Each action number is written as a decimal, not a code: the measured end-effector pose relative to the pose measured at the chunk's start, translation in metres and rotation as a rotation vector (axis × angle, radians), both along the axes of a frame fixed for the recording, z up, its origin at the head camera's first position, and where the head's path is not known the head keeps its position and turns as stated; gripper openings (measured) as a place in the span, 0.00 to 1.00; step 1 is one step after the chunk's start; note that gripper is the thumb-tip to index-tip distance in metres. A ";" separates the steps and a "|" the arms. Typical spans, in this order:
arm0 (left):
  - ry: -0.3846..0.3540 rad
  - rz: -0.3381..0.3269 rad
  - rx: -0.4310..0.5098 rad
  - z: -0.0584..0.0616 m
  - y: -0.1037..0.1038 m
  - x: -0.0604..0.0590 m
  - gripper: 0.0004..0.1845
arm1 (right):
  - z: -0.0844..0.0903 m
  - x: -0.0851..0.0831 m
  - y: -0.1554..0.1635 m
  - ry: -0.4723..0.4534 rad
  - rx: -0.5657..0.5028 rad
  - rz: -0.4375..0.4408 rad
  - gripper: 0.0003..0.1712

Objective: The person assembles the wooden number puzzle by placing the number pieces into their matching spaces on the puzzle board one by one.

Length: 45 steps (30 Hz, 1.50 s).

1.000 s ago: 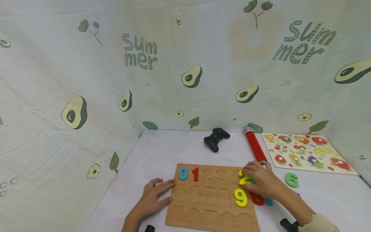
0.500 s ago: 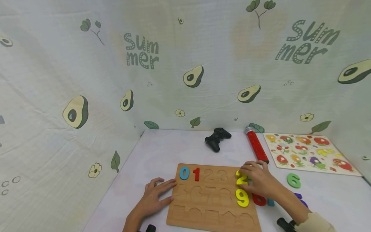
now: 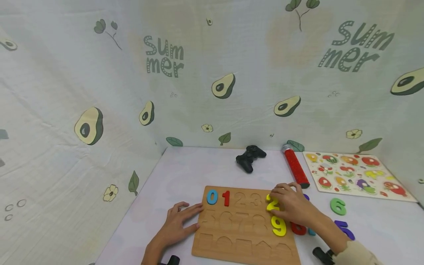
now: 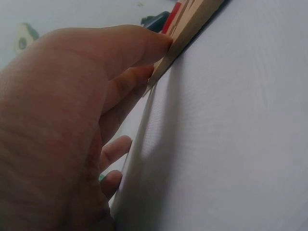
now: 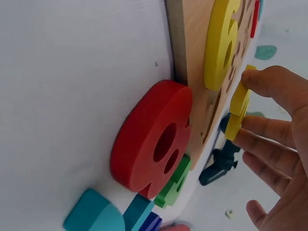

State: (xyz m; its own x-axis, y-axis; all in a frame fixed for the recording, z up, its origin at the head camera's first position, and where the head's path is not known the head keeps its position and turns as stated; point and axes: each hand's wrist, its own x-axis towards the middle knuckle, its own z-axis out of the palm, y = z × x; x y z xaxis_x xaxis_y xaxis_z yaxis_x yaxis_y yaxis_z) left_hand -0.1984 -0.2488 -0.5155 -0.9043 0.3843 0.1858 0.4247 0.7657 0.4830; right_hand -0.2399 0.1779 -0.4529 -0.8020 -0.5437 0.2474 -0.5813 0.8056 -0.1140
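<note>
Since a second ago, the right hand (image 3: 291, 206) has carried the yellow 2 (image 3: 272, 204) leftward along the wooden board (image 3: 245, 230), off its right edge and inward. Fingers curled, pinching the 2 between thumb and fingertips (image 5: 269, 84); piece tilted, not seated. Left hand (image 3: 177, 224) lies flat, fingers straight, pressing the board's left edge. Blue 0 (image 3: 212, 197) and red 1 (image 3: 226, 198) seated; yellow 9 (image 3: 279, 225) lies on the board. Judged step: carrying the 2 to its cut-out beside the 1. Next move calls for further leftward travel, then turning the piece flat to match the recess. Red 8 (image 5: 149, 139) rests against the board's right edge.
</note>
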 end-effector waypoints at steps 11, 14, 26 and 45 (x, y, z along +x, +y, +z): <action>-0.021 0.006 -0.006 0.001 0.001 -0.001 0.28 | 0.003 -0.004 -0.015 -0.010 0.031 0.018 0.23; -0.022 0.006 -0.003 0.001 0.001 -0.001 0.28 | 0.003 -0.005 -0.019 -0.010 0.031 0.025 0.22; -0.038 0.002 0.004 0.003 0.003 -0.001 0.28 | -0.001 -0.011 -0.030 -0.012 0.028 0.043 0.23; -0.024 0.011 -0.003 0.001 0.002 0.000 0.28 | -0.004 -0.014 -0.050 -0.018 0.029 0.066 0.24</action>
State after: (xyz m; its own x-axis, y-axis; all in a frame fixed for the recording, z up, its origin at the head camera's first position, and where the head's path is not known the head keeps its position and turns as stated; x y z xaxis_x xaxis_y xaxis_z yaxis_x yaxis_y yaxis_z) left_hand -0.1982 -0.2467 -0.5140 -0.9126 0.3753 0.1624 0.4047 0.7718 0.4904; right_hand -0.2540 0.1281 -0.4567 -0.7683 -0.6022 0.2172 -0.6314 0.7687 -0.1023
